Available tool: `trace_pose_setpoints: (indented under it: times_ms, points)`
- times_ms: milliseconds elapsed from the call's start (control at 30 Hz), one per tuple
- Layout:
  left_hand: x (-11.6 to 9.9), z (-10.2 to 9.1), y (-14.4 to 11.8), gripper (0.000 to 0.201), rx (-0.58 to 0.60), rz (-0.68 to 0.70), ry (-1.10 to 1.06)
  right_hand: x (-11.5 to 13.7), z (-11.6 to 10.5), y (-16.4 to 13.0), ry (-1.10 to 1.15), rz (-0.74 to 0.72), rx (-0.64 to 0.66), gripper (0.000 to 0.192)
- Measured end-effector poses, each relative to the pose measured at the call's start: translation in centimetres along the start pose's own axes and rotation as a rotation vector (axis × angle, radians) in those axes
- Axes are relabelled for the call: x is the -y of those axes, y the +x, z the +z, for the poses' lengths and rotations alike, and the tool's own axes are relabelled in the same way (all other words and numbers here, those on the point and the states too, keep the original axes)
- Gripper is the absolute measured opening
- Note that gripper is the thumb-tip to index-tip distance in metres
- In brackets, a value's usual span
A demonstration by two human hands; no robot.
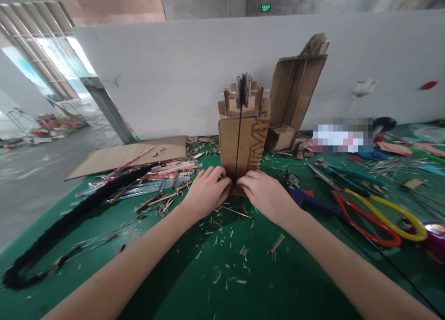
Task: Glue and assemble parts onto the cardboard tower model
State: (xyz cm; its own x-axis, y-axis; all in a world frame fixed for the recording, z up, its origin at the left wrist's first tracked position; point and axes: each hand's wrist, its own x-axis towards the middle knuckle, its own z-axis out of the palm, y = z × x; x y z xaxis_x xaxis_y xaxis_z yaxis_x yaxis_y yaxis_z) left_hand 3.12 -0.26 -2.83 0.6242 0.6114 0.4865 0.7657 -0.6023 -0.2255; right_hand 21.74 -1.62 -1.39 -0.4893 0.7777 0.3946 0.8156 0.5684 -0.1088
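At the desk's (222, 273) middle, left hand (205, 192) and right hand (266, 195) pinch the cardboard tower's (243, 139) base, fingers closed on it, steadying it upright (scissors (375, 216) lie aside).

My two hands, left (205, 190) and right (266, 195). Two upright cardboard builds: front one (243, 134), back one (295, 97). One flat cardboard sheet (128, 155). One black braid (69, 218). Two scissors: red-handled (365, 222), yellow-handled (392, 211).
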Motion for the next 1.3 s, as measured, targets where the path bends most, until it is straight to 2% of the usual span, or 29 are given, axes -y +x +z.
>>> trace_pose_setpoints:
  times_ms: [167,433,767,1100,1300]
  points:
    - [-0.2,0.2,0.0,0.023,0.004,0.007,0.065,-0.1,0.4,-0.1,-0.058,-0.049,-0.026,0.017]
    - [-0.2,0.2,0.0,0.014,0.061,0.023,0.082,-0.1,0.2,-0.7,-0.099,-0.126,-0.029,0.013]
    - [-0.4,0.2,-0.1,0.014,0.002,0.018,0.072,-0.5,0.5,-0.9,-0.239,-0.201,-0.068,0.012]
    - [-0.5,0.3,-0.1,0.015,0.016,0.015,0.095,0.1,0.6,-1.0,-0.367,-0.265,-0.164,0.017]
    - [-0.5,0.2,-0.1,0.015,0.026,0.021,0.046,-0.1,0.6,-1.2,-0.358,-0.283,-0.156,0.019]
